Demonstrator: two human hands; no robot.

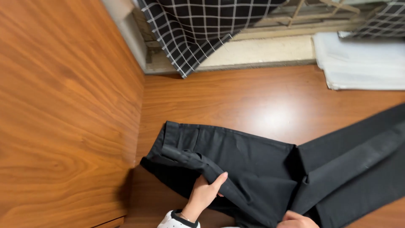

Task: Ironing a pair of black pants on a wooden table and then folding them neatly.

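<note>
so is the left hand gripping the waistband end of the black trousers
Yes, the left hand is closed around a folded edge of the black trousers near the waistband end, thumb on top of the cloth.

Home room: wood floor, checked curtain, folded white bedding

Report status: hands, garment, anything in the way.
Left hand grips black trousers near waistband. Right hand at crotch fold, grip unclear. Trousers flat on wooden floor, nothing on them.
</note>
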